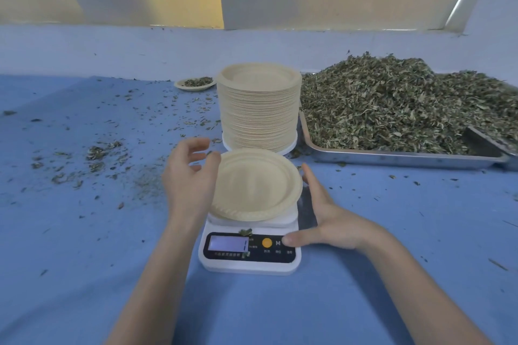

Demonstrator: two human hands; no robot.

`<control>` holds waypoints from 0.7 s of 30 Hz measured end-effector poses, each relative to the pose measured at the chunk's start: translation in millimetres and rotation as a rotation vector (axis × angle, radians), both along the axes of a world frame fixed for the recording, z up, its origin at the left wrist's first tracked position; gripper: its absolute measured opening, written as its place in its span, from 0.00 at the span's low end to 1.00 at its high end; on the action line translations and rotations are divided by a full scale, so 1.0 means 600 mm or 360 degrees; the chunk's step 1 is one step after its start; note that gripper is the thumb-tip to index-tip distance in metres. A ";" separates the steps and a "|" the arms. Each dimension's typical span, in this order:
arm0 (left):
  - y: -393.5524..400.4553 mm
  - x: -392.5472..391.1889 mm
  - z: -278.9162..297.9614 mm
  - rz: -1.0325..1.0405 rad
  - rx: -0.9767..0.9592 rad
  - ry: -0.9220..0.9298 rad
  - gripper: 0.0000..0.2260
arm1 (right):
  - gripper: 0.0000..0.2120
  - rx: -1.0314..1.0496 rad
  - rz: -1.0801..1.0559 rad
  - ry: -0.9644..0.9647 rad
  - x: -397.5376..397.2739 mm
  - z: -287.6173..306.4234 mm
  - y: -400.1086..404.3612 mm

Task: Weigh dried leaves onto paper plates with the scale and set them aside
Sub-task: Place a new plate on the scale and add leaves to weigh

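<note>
An empty paper plate (256,185) sits on the scale (250,244), square over the platform, nothing in it yet. The left hand (188,176) hovers at the plate's left rim, fingers loosely spread and holding nothing; whether it touches the rim is hard to tell. The right hand (325,216) lies flat along the scale's right side, fingers straight, and its thumb reaches onto the control panel, on or at the right-hand button beside the M. That looks like a zeroing press, so the step in hand is readying the scale with a bare plate on it. The display is lit but too washed out to read.

Behind the scale stands the tall stack of plates (259,109), and to the right the metal tray (392,158) carries the big heap of dried leaves (398,103). One filled plate (195,83) is already set aside at the back of the blue bench (84,232), which is littered with crumbs.

Next, I'd judge, the right hand must go to the heap and bring leaves over in small pinches, dropping them in the middle of the plate without nudging it.
</note>
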State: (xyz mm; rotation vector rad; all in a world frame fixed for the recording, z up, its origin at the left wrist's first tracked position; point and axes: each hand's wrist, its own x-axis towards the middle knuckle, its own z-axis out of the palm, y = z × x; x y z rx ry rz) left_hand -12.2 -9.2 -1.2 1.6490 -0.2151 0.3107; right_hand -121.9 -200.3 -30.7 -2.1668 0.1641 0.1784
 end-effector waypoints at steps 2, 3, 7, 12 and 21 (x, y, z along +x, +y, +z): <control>0.001 -0.001 -0.003 -0.0014 0.0018 0.0002 0.08 | 0.67 0.0109 -0.0044 -0.0023 -0.004 0.001 0.002; 0.001 -0.003 -0.004 -0.0026 0.0029 0.0005 0.08 | 0.68 0.0155 -0.0077 -0.0034 -0.005 0.003 0.003; -0.002 -0.006 0.000 -0.0090 0.0159 -0.0054 0.09 | 0.67 0.0248 -0.0165 -0.0092 -0.009 0.009 0.002; -0.026 -0.011 0.021 -0.0247 0.0479 -0.0255 0.08 | 0.65 0.0329 -0.0176 -0.0177 -0.011 0.015 -0.004; -0.225 -0.022 0.074 -0.1007 0.1158 -0.0475 0.18 | 0.58 0.0215 -0.0254 -0.0395 -0.007 0.066 -0.097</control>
